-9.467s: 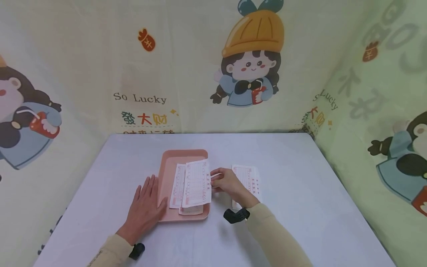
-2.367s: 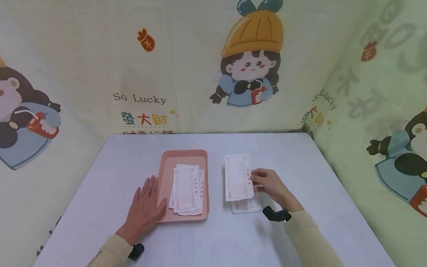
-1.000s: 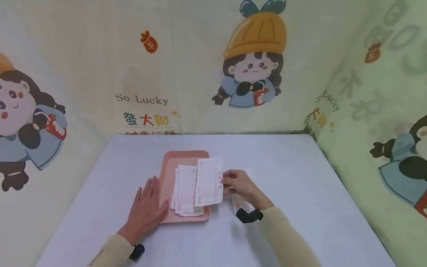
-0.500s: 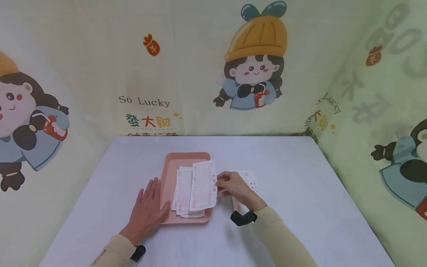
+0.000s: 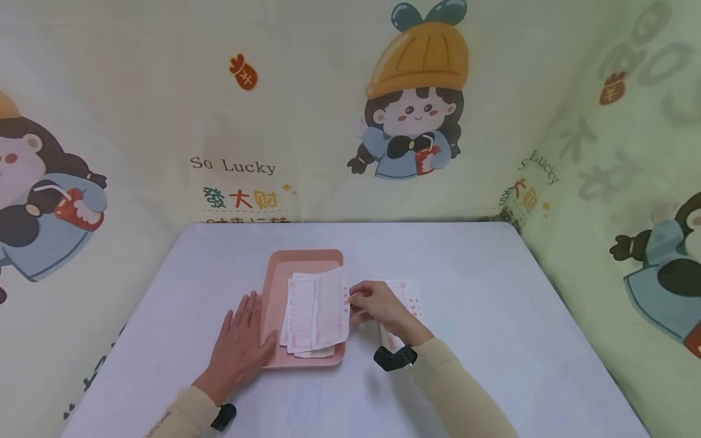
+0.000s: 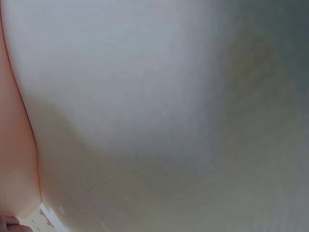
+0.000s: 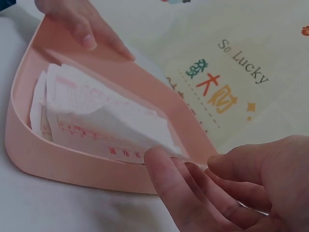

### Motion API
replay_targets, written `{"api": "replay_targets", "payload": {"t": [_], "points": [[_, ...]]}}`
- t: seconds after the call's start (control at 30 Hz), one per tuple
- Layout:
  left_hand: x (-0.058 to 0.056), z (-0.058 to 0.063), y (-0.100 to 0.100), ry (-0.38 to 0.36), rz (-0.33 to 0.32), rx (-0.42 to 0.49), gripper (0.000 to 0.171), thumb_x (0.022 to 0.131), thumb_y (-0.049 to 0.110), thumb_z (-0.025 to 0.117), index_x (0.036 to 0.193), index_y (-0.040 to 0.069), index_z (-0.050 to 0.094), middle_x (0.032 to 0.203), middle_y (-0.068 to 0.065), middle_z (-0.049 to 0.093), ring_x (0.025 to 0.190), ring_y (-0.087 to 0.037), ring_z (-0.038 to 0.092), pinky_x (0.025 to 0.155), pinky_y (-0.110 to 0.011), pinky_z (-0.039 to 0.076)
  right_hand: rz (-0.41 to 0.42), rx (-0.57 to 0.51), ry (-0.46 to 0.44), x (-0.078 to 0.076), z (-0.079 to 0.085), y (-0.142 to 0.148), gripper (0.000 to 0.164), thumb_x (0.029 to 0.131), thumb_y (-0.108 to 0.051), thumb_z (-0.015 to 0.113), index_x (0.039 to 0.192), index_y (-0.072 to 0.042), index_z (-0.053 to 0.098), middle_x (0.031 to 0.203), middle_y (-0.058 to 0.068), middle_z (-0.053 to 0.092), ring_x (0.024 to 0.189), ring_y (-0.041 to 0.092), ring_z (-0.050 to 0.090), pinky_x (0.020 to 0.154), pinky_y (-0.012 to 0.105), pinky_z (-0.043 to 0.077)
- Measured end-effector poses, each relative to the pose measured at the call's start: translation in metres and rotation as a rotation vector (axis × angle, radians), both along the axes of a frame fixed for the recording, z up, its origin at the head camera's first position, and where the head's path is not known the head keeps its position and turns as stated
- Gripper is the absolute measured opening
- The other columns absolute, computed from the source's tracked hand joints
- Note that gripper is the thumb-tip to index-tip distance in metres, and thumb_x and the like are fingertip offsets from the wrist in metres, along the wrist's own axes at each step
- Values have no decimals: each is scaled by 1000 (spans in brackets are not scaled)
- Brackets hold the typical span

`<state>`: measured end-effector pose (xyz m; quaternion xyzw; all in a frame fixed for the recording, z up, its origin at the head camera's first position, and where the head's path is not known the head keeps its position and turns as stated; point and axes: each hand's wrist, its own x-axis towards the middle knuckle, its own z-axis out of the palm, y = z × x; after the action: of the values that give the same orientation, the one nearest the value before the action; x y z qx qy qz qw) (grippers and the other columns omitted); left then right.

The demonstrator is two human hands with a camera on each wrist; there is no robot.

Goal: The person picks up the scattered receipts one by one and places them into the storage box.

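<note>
A pink tray (image 5: 275,271) holds several overlapping white paper slips (image 5: 300,313) printed with red ruled lines. My left hand (image 5: 241,334) lies flat along the tray's left rim, fingers straight and pointing away. Over the right half of the stack is one more printed slip (image 5: 331,310), slightly tilted and bowed. My right hand (image 5: 383,307) pinches its right edge between thumb and fingers. In the right wrist view the fingertips (image 7: 157,157) are right at the tray's near rim. Partly hidden behind that hand, a second pile of slips (image 5: 408,295) lies on the table.
The white table (image 5: 460,261) runs back to a fabric backdrop (image 5: 317,121) with cartoon prints, which also covers both sides. A black band (image 5: 395,358) sits on the right wrist and another (image 5: 224,417) on the left. The left wrist view is mostly blurred pale surface.
My right hand lifted a slip off the right pile and carried it left over the tray, where it now overlaps the stack. The left hand stayed put at the rim.
</note>
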<state>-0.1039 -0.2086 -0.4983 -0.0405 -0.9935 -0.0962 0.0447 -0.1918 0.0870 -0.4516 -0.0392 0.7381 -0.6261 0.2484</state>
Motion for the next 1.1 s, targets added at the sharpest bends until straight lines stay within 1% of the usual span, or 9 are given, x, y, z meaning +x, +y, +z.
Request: {"api": "replay_targets", "payload": {"t": [0.1, 0.27, 0.4, 0.57, 0.7, 0.83, 0.93, 1.1], "points": [[0, 0, -1, -1, 2, -5, 84, 96, 44, 49, 156, -5, 17, 164, -23, 19, 152, -41, 17, 121, -61, 17, -6, -8, -13, 0, 2, -1, 29, 98, -7, 57, 123, 8, 59, 108, 20, 69, 87, 22, 72, 81, 39, 62], [1, 1, -2, 2, 2, 1, 84, 96, 44, 49, 156, -5, 17, 164, -23, 19, 152, -41, 17, 121, -62, 17, 14, 3, -19, -1, 4, 0, 32, 98, -10, 57, 125, 9, 59, 110, 20, 70, 89, 22, 72, 81, 37, 62], [1, 1, -1, 0, -8, 20, 83, 96, 43, 49, 156, -5, 17, 164, -23, 19, 152, -41, 17, 121, -62, 17, 32, 12, -13, 0, 4, 3, 33, 98, -11, 57, 125, 7, 59, 111, 20, 70, 88, 21, 72, 80, 37, 62], [0, 1, -1, 8, -11, 10, 83, 96, 43, 50, 155, -5, 17, 163, -23, 20, 151, -41, 18, 121, -62, 17, 37, 4, 9, 2, 7, 11, 32, 98, -13, 56, 124, 7, 59, 113, 22, 69, 90, 23, 71, 82, 38, 62], [0, 2, -2, 6, -5, 1, 83, 96, 43, 50, 155, -5, 17, 163, -23, 19, 151, -41, 17, 121, -62, 17, 19, 27, 24, 4, 7, 22, 33, 99, -16, 56, 125, 6, 59, 115, 23, 68, 94, 26, 71, 83, 38, 61], [0, 1, -2, 5, -6, 4, 83, 96, 43, 50, 155, -5, 17, 163, -24, 20, 151, -41, 18, 121, -62, 17, -3, 11, 24, 4, 3, 31, 33, 99, -14, 57, 124, 7, 59, 115, 25, 67, 96, 30, 70, 83, 40, 61], [0, 0, -2, 12, -6, 14, 83, 96, 42, 50, 155, -6, 18, 163, -24, 20, 151, -41, 19, 120, -62, 18, 31, -10, 24, 5, 0, 31, 34, 100, -15, 57, 124, 9, 59, 117, 26, 67, 98, 31, 70, 83, 39, 61], [1, 0, -2, 3, -6, 23, 83, 96, 42, 49, 156, -5, 16, 163, -24, 19, 151, -42, 17, 121, -62, 17, 96, -58, 5, 8, -4, 24, 35, 99, -13, 56, 125, 11, 58, 119, 28, 66, 99, 30, 71, 84, 39, 61]]}}
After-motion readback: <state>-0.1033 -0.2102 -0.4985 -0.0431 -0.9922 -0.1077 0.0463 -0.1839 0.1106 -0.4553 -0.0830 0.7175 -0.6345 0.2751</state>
